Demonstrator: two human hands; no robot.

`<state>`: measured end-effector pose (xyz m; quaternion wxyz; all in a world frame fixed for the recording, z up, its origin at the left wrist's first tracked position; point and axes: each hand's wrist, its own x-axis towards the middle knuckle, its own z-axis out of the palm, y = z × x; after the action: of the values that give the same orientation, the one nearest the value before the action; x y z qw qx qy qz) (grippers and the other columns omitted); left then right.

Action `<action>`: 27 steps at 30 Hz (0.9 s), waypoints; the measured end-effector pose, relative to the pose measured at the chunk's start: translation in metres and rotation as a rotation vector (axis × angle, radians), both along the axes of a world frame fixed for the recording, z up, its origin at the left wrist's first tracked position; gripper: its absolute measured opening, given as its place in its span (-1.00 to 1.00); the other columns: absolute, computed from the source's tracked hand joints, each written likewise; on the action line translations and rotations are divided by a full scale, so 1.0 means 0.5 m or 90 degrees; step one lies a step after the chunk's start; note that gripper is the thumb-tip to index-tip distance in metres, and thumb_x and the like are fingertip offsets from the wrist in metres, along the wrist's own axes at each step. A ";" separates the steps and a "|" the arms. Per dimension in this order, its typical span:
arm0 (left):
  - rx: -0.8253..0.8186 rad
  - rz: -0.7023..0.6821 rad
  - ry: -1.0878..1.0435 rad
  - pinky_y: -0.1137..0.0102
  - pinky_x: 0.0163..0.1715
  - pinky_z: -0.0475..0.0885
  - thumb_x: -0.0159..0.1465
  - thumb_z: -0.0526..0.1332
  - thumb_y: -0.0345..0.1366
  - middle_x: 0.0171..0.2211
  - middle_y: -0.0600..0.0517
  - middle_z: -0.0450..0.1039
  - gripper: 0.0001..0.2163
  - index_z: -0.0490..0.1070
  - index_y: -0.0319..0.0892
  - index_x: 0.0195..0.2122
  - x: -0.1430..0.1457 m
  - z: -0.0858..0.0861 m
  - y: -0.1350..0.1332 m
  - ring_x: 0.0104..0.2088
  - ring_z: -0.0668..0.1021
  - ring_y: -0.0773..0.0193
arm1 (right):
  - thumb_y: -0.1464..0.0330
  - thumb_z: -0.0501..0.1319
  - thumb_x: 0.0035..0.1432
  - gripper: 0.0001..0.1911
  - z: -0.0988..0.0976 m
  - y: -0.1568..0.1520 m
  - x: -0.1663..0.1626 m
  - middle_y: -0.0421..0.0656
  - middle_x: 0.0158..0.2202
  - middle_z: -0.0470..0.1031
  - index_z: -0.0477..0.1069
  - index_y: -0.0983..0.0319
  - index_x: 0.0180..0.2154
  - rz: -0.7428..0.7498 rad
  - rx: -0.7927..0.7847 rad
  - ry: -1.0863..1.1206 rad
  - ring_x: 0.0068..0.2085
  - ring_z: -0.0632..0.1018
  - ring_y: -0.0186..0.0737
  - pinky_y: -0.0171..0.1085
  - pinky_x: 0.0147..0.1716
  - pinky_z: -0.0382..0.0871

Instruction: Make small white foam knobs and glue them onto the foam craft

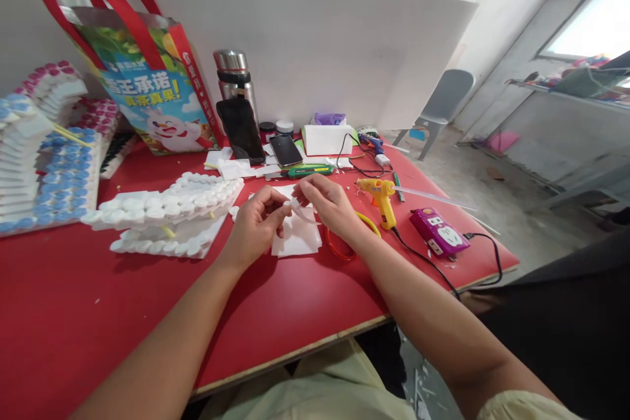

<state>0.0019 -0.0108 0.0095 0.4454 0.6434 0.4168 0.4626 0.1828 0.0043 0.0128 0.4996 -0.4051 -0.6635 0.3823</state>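
Observation:
Both hands meet over a small stack of white paper sheets [296, 243] on the red table. Between thumb and fingertips, my left hand [258, 226] pinches a small white paper strip [304, 212]. My right hand [327, 202] is closed at the strip's upper part, its fingertips partly hidden. Left of my hands lie curved white pieces edged with rows of small white paper rolls [162, 208]. Red-handled scissors [339, 251], with a yellow section, lie beside my right wrist.
A yellow glue gun [381, 200] and a purple power socket [440, 231] with a cord are at right. Behind my hands are a green box cutter [310, 171], phone [285, 151] and steel flask [236, 82]. A shopping bag [152, 92] and blue-topped paper rolls [69, 174] stand left.

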 end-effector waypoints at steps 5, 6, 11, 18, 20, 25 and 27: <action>0.006 -0.012 -0.012 0.45 -0.54 0.38 0.27 0.33 -0.19 -0.44 0.12 0.43 -0.81 0.38 -0.15 -0.27 0.002 0.001 0.001 -0.58 0.45 0.40 | 0.29 0.13 0.34 -0.79 0.005 -0.008 -0.006 -0.10 -0.15 0.61 0.51 0.21 -0.15 0.008 0.143 -0.167 -0.05 0.52 -0.13 -0.16 -0.01 0.34; 0.007 -0.012 -0.011 0.45 -0.54 0.39 0.28 0.33 -0.19 -0.44 0.11 0.43 -0.82 0.38 -0.15 -0.26 0.002 0.001 0.001 -0.58 0.45 0.40 | 0.33 0.12 0.33 -0.78 0.004 -0.009 -0.007 -0.09 -0.12 0.62 0.51 0.21 -0.11 0.015 0.149 -0.173 -0.02 0.52 -0.12 -0.16 0.00 0.34; 0.014 -0.005 -0.006 0.46 -0.53 0.37 0.29 0.33 -0.19 -0.51 0.14 0.39 -0.83 0.39 -0.15 -0.26 -0.003 -0.002 0.003 -0.58 0.45 0.39 | 0.37 0.15 0.29 -0.70 -0.007 -0.008 -0.007 -0.10 -0.18 0.62 0.50 0.26 0.00 0.035 0.109 -0.223 -0.23 0.55 -0.21 -0.25 -0.20 0.36; 0.020 0.003 -0.018 0.46 -0.51 0.39 0.30 0.32 -0.21 -0.51 0.14 0.40 -0.85 0.40 -0.13 -0.26 -0.005 -0.006 0.005 -0.57 0.46 0.37 | 0.37 0.22 0.23 -0.74 -0.012 -0.007 -0.010 -0.13 -0.27 0.57 0.52 0.29 -0.06 0.015 0.130 -0.244 -0.32 0.49 -0.26 -0.30 -0.30 0.29; 0.025 0.007 -0.019 0.46 -0.51 0.39 0.30 0.31 -0.23 -0.49 0.14 0.42 -0.87 0.40 -0.13 -0.26 -0.004 -0.006 0.005 -0.57 0.47 0.38 | 0.37 0.26 0.18 -0.72 -0.012 -0.009 -0.012 -0.12 -0.24 0.57 0.52 0.28 -0.06 0.014 0.129 -0.246 -0.31 0.49 -0.26 -0.30 -0.29 0.30; 0.031 0.022 0.008 0.46 -0.50 0.40 0.29 0.31 -0.24 -0.46 0.12 0.44 -0.88 0.40 -0.14 -0.27 -0.006 -0.003 0.006 -0.56 0.48 0.38 | 0.39 0.22 0.18 -0.77 -0.014 -0.008 -0.014 -0.15 -0.29 0.54 0.52 0.26 -0.12 0.018 0.103 -0.240 -0.33 0.47 -0.29 -0.31 -0.30 0.28; 0.033 0.038 0.015 0.46 -0.50 0.40 0.29 0.31 -0.24 -0.46 0.12 0.44 -0.88 0.41 -0.14 -0.28 -0.007 -0.003 0.007 -0.56 0.49 0.37 | 0.39 0.18 0.20 -0.81 -0.013 -0.004 -0.009 -0.19 -0.35 0.50 0.53 0.26 -0.18 0.040 0.059 -0.221 -0.36 0.45 -0.30 -0.33 -0.35 0.26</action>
<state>-0.0018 -0.0073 0.0078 0.4100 0.6472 0.4289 0.4787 0.1781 0.0022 0.0062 0.3837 -0.4208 -0.7687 0.2912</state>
